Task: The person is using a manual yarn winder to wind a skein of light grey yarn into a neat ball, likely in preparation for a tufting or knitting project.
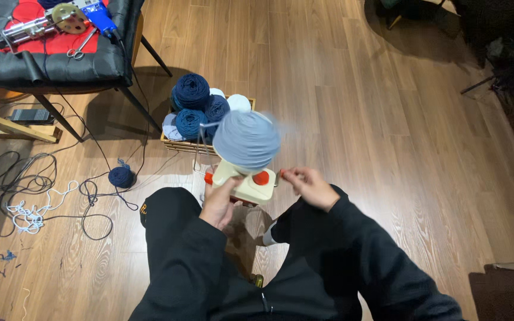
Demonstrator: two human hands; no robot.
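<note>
Seated person seen from above, left hand [218, 202] gripping the cream yarn winder [246, 181] held above the knees, right hand [307, 185] pinching its small crank, blurred grey-blue yarn cake [246, 139] on top, crate of blue yarn balls [200, 113] behind on the wooden floor [388, 119]

Both arms are reaching forward from the bottom of the view in black sleeves, converging toward twelve o'clock. The left hand [218, 202] is sitting at about eleven o'clock from the lap, its fingers curling in a grip with the thumb side facing right. The right hand [307, 185] is lying at one o'clock, knuckles up, its fingertips pinching together and pointing toward nine o'clock.
</note>
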